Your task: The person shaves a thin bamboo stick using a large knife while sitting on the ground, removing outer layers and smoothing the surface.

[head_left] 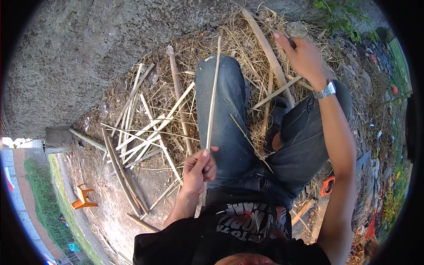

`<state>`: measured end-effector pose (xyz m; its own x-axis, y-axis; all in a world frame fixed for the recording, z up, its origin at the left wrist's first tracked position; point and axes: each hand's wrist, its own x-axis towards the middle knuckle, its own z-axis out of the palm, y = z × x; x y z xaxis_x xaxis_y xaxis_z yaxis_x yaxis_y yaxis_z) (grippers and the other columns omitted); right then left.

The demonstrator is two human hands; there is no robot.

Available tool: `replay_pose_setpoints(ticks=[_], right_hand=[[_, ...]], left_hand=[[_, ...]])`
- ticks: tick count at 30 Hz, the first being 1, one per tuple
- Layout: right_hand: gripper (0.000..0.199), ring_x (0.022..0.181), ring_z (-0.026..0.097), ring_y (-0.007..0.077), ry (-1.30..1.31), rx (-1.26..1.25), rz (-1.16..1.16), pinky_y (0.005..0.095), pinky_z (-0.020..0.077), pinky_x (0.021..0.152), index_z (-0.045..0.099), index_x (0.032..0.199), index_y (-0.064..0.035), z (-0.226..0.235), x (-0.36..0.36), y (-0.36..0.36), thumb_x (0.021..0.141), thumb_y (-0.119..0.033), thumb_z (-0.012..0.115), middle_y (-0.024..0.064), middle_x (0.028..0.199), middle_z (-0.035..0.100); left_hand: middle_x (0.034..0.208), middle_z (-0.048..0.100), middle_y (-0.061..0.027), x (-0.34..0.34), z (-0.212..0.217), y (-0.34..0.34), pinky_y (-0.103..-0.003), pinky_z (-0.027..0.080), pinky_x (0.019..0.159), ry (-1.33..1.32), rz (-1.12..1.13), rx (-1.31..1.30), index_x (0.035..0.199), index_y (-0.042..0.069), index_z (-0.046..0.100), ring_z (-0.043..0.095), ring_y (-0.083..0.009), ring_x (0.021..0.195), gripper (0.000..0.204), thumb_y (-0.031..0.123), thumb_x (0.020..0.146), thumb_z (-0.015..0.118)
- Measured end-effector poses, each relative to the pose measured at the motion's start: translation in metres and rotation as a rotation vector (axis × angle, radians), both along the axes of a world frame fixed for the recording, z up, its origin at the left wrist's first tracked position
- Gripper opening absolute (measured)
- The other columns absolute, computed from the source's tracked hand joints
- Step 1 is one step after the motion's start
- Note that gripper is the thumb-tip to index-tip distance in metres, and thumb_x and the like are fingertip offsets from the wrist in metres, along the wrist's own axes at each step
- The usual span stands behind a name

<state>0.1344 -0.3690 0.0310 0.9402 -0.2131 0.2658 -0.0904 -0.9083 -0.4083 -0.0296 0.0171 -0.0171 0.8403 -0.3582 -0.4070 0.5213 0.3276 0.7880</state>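
Note:
My left hand is shut on the near end of a long thin bamboo strip that runs up over my left knee in blue jeans. My right hand is stretched out to the upper right, wearing a metal wristwatch. Its fingers rest on a thick bamboo pole lying across the straw; whether they grip it I cannot tell. Another thin sliver lies across my lap.
Several split bamboo strips lie scattered on dry straw to my left. A rough concrete wall stands behind. An orange plastic stool lies lower left, an orange tool handle by my right thigh. Weeds and litter line the right.

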Motion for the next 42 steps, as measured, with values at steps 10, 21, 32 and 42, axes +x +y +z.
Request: replay_pose_setpoints(ticks=[10,21,32,42], right_hand=[[0.066,0.056,0.066,0.0336,-0.014,-0.114,0.467,0.0441,0.0537,0.055,0.065,0.078,-0.0069,-0.007,-0.065,0.098,0.092,-0.071,0.056,0.0113,0.056,0.061],[0.073,0.059,0.067,0.0365,-0.024,-0.167,-0.02,0.0487,0.0541,0.057,0.069,0.081,-0.0032,0.017,-0.008,0.03,0.098,-0.07,0.046,0.0149,0.061,0.064],[0.068,0.056,0.063,0.0392,0.008,0.123,0.15,0.0465,0.0497,0.054,0.065,0.074,0.0003,0.013,-0.047,0.061,0.097,-0.063,0.057,0.0187,0.055,0.056],[0.063,0.054,0.065,0.0303,-0.041,-0.193,0.556,0.0428,0.0499,0.052,0.06,0.077,-0.0114,-0.013,-0.08,0.1,0.085,-0.074,0.063,0.0044,0.058,0.059]], left_hand=[[0.066,0.033,0.0053,0.048,0.02,-0.028,-0.023,0.017,0.038,0.019,0.026,-0.015,0.123,0.0,0.061,0.023,-0.0029,0.042,0.034,0.03,0.11,0.048],[0.066,0.042,0.0029,0.003,0.0,-0.015,-0.023,0.024,0.04,-0.091,0.039,0.11,0.127,-0.004,0.062,0.031,-0.003,0.046,0.032,0.021,0.11,0.051],[0.069,0.048,0.0023,0.035,-0.001,-0.027,-0.02,0.029,0.044,-0.153,0.089,0.176,0.131,-0.002,0.064,0.036,-0.0022,0.05,0.033,0.019,0.106,0.06],[0.065,0.045,0.0031,0.047,0.005,-0.043,-0.022,0.026,0.041,-0.271,0.131,0.259,0.13,-0.002,0.065,0.034,-0.0025,0.046,0.032,0.019,0.106,0.059]])
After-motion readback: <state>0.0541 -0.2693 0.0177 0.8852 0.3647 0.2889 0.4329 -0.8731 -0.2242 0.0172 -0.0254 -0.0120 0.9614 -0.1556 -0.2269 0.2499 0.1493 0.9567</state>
